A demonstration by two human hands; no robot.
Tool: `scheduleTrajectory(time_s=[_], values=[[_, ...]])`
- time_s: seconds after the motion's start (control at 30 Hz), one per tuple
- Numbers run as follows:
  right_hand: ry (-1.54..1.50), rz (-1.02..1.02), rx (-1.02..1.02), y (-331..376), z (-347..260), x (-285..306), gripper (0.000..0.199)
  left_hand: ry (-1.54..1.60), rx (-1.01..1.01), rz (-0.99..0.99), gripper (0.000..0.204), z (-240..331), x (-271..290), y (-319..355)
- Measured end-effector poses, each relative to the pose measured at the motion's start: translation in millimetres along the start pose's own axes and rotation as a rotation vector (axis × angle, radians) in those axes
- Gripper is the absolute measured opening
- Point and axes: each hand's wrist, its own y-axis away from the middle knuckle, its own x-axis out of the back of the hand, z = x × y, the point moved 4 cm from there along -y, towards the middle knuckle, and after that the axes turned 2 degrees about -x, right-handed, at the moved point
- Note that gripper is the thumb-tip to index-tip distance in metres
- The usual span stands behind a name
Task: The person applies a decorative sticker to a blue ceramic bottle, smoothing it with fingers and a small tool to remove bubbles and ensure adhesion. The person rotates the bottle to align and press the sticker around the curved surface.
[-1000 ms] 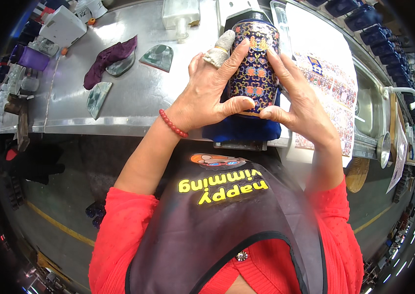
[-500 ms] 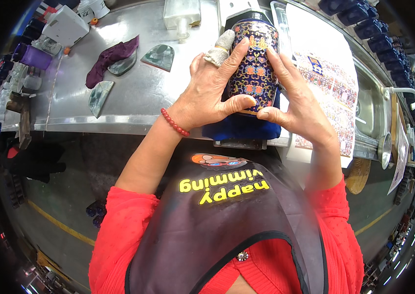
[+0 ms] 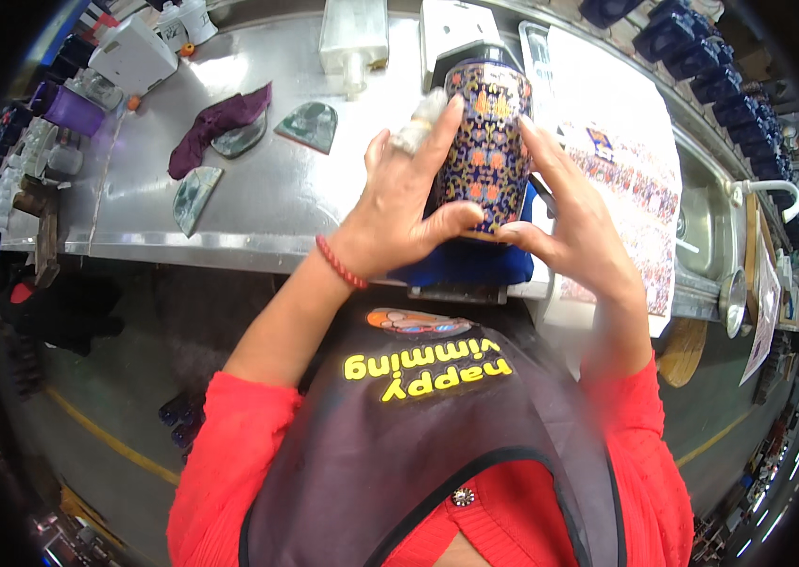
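Note:
I hold a dark blue cylindrical mug [image 3: 486, 142] with an orange and gold floral pattern, upright over a blue pad [image 3: 475, 265] at the front edge of a steel bench [image 3: 258, 203]. My left hand [image 3: 409, 203] wraps its left side, with a taped fingertip on top and a red bead bracelet at the wrist. My right hand [image 3: 565, 222] presses flat on its right side, thumb under the base.
A maroon cloth [image 3: 215, 123] and grey-green wedge-shaped pieces [image 3: 310, 123] lie on the bench at left. A sheet of patterned decals [image 3: 631, 194] lies at right beside a steel sink [image 3: 702, 222]. Blue mugs [image 3: 673, 33] line the back right. White containers [image 3: 352, 33] stand behind.
Both hands shifted slightly on the mug, with the left fingers sliding along its side. The mug stays in the same place.

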Motion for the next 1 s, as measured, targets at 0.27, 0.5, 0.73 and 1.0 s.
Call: scheduleTrajectory(time_s=[0.27,0.5,0.73,1.0], values=[[0.334,0.053,0.408,-26.8,-12.7,14.6,0.023,-0.225,0.12,0.111,0.117,25.0,-10.9,23.8],[0.246,0.069,0.194,-107.8,-43.2,33.6,0.021,-0.307,0.129,0.101,0.109,30.2,-6.0,23.2],[-0.394,-0.074,0.111,-63.3,-18.7,13.4,0.016,-0.306,0.102,0.103,0.112,22.7,-9.4,21.2],[-0.319,-0.059,0.443,-49.8,-40.0,18.9,0.011,-0.299,0.105,0.076,0.112,17.1,-13.1,26.9]])
